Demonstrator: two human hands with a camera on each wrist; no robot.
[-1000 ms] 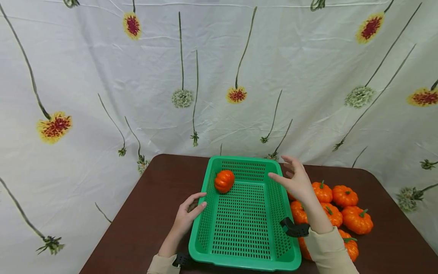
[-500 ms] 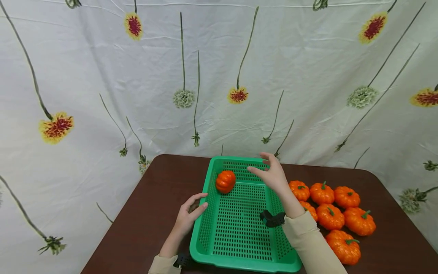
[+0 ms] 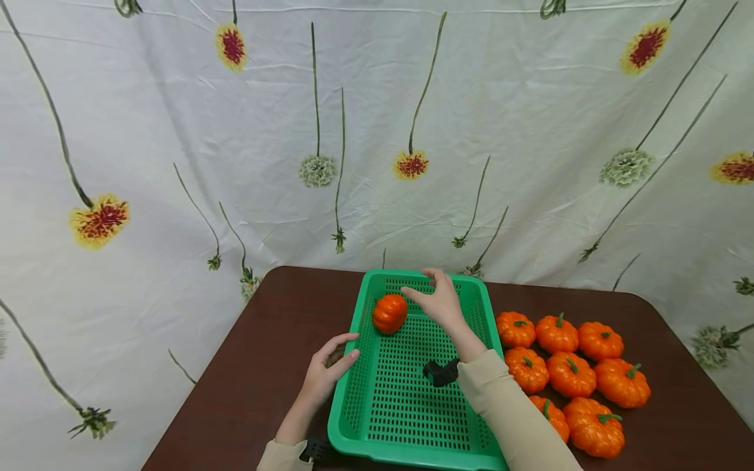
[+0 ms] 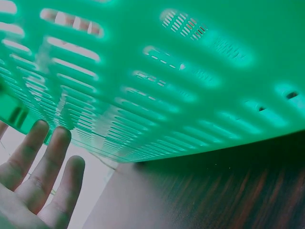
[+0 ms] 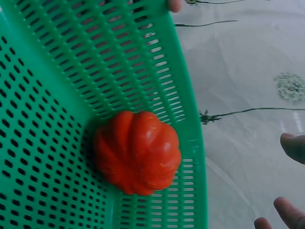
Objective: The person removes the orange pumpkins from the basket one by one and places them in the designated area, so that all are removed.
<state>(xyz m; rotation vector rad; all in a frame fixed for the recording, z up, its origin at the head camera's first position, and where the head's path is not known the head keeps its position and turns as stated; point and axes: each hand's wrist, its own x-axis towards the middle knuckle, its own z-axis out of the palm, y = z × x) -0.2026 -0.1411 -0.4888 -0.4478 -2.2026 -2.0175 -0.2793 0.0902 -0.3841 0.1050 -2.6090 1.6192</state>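
One orange pumpkin (image 3: 390, 314) lies in the far left corner of a green plastic basket (image 3: 497, 327); the right wrist view shows this ribbed pumpkin (image 5: 138, 153) against the slotted wall. My right hand (image 3: 440, 302) hovers above the far part of the basket, to the right of the pumpkin, fingers spread and nothing in them. At the basket's left rim is my left hand (image 3: 324, 367), its fingertips at the edge. In the left wrist view its fingers (image 4: 50, 164) extend loosely beside the basket's outer wall.
Several orange pumpkins (image 3: 571, 374) with green stems stand in rows on the dark brown table (image 3: 247, 373), right of the basket. A white cloth (image 3: 271, 118) with a flower print hangs behind the table.
My right hand has moved left from the basket's right rim to above its inside, near the pumpkin. More pumpkins on the right now show. The left hand stays at the left rim.
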